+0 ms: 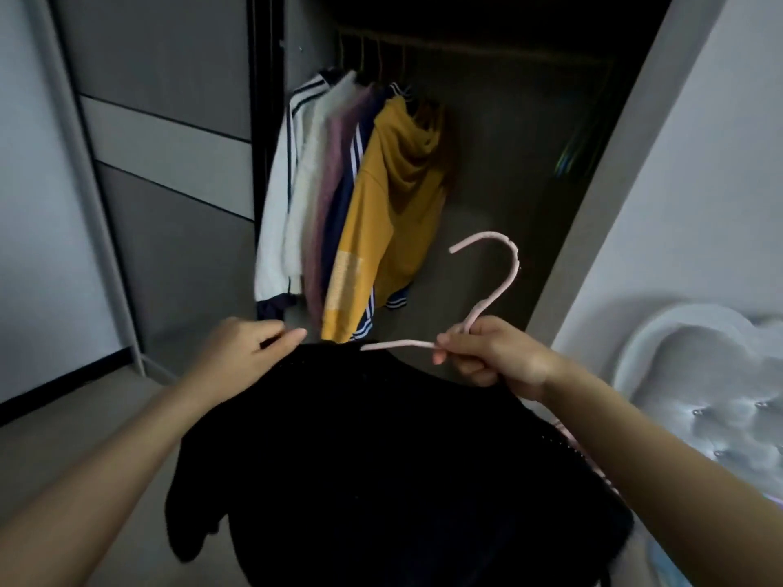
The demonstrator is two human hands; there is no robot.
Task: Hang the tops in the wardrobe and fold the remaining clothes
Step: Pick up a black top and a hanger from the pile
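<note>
A black top (381, 438) is held up in front of the open wardrobe (529, 163), filling the view from the centre down to 6 o'clock, its fabric hanging dark and loose between the two forearms. The left hand (245, 353) is seen at the top's 10 o'clock corner, where the upper edge of the cloth is pinched between thumb and fingers. The right hand (495, 358) is placed at the top's 1 o'clock side; its fingers are curled round the neck of a pink hanger (398, 344), gripped where hook and arm meet. The hook is raised toward 12 o'clock above that hand, clear of the rail (466, 48), while one arm of the hanger is pointed toward 9 o'clock and is laid just above the top's upper edge, between the two hands. Whether the arm is inside the garment cannot be told. Inside the wardrobe, at 12 o'clock from the hands, several tops are hung together, a yellow hoodie (394, 205) nearest and a white jacket (275, 205) at the far left. A grey sliding door (169, 163) is seen at 10 o'clock.
</note>
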